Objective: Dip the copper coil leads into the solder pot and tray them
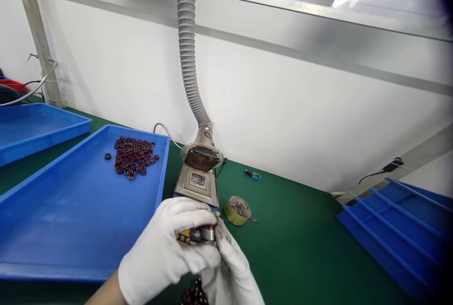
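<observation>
My left hand [170, 243], in a white glove, closes its fingers and thumb around a small object [196, 235]. That object shows a yellow part with dark dots, a dark grey middle and a silver band, with some dark red pieces along its top edge. My right hand [231, 265], also white-gloved, is closed against the right end of it; what its fingertips pinch is hidden. Below the hands, a pile of dark red wound coils [195, 293] shows at the bottom edge. Just beyond my left hand stands a solder pot [196, 196] with a shiny square of solder.
An exhaust hose [187, 55] with a round fan guard hangs over the pot. Many similar coils [134, 156] lie in a blue tray [166, 163] at left. To the right are a tin [231, 217] of scraps, small cutters [252, 174] and stacked blue trays [392, 234].
</observation>
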`<state>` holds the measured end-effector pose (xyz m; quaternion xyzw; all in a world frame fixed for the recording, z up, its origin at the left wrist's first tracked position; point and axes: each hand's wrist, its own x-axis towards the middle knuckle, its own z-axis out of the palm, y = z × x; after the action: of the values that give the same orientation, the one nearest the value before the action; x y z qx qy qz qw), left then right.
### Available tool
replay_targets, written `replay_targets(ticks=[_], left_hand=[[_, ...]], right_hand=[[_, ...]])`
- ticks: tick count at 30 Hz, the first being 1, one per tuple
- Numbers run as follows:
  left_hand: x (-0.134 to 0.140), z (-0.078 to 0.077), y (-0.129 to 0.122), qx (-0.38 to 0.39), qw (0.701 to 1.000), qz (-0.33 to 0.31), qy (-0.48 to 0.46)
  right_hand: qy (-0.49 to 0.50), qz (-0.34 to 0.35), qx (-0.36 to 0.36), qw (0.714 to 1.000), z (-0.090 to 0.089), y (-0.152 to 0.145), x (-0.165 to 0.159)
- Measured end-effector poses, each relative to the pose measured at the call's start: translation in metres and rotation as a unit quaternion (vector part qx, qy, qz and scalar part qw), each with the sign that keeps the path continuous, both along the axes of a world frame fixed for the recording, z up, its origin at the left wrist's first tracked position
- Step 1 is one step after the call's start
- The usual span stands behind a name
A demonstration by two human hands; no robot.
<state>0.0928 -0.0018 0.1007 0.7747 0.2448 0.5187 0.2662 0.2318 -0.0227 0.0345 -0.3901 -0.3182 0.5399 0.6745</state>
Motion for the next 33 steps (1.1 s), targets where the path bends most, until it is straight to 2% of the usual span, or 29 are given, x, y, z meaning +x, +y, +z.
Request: replay_targets(ticks=[5,7,11,14,16,19,21,25,27,28,31,33], left_hand=[[-0.004,0.003,0.003,-0.026,0.998,-0.045,-0.019],[-0.003,0.003,0.003,-0.043,0.996,-0.059,-0.059],[-0.003,0.000,0.004,-0.162,0.966,-0.068,-0.188],[-0.010,-0.001,0.005,-0.211,0.950,-0.036,-0.228],[-0.016,0.001,0.006,-0.237,0.949,-0.040,-0.204],[-0.017,0.005,0.006,-0.278,0.945,-0.131,-0.111],[-0.012,0.005,0.005,-0.299,0.930,-0.172,-0.124],[-0.006,0.004,0.003,-0.319,0.905,-0.122,-0.253],[-0.012,0.007,0.003,-0.320,0.901,-0.100,-0.275],[-0.016,0.009,0.003,-0.326,0.904,-0.100,-0.259],[-0.023,0.017,0.002,-0.344,0.924,-0.126,-0.114],[-0.021,0.018,0.000,-0.340,0.928,-0.139,-0.057]], right_hand=[[0.007,0.053,0.020,0.998,0.011,-0.003,0.005],[0.013,0.075,0.018,0.997,0.016,-0.004,0.002],[0.051,0.102,0.018,0.993,0.021,-0.009,-0.008],[0.077,0.116,0.013,0.990,0.024,-0.014,-0.012],[0.083,0.122,0.007,0.989,0.026,-0.015,-0.011],[0.077,0.117,0.001,0.990,0.027,-0.013,-0.006],[0.061,0.113,0.004,0.992,0.024,-0.012,-0.005],[0.023,0.112,0.021,0.993,0.015,-0.013,-0.004],[0.017,0.114,0.024,0.993,0.009,-0.012,-0.002],[0.014,0.115,0.023,0.993,0.006,-0.010,0.000],[-0.002,0.120,0.013,0.993,-0.002,0.001,0.008],[-0.023,0.125,0.007,0.992,-0.003,0.007,0.015]])
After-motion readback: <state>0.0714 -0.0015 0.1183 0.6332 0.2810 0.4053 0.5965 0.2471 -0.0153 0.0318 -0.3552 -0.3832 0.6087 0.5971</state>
